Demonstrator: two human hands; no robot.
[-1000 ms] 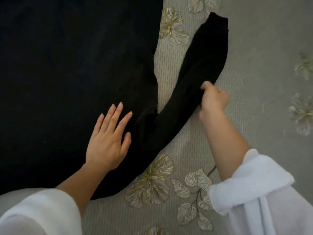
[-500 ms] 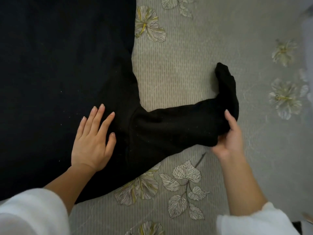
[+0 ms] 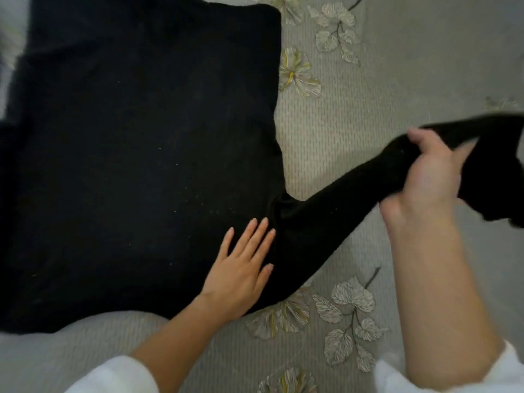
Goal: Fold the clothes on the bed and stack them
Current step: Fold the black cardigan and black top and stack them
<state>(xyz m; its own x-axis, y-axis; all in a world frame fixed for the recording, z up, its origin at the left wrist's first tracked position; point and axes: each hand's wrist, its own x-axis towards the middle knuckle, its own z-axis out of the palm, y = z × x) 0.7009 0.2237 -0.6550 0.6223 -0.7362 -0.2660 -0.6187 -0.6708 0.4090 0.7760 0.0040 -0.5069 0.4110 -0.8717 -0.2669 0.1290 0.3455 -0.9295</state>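
The grey ribbed bedspread (image 3: 425,66) fills the view, stitched with pale leaf sprigs; on it lies a black sweater (image 3: 141,165), its broad body spread flat, the knit matt, very dark and dotted with small pale specks of lint; the sweater's one visible sleeve (image 3: 340,205) leaves the body's lower right corner and runs out to the right, lifted off the bedspread at its far end, where the cloth is bunched and blurred; the right hand (image 3: 425,177), well to the right of the sweater's body, grips that sleeve near its end, fingers curled round the cloth, the forearm bare up to a pushed-back white cuff; the left hand (image 3: 241,276) lies palm down on the sweater's body, just beside the seam where the sleeve joins, fingers straight and slightly fanned, pressing the knit flat; one leaf sprig (image 3: 348,302) shows just below the sleeve, near the body's lower right edge.
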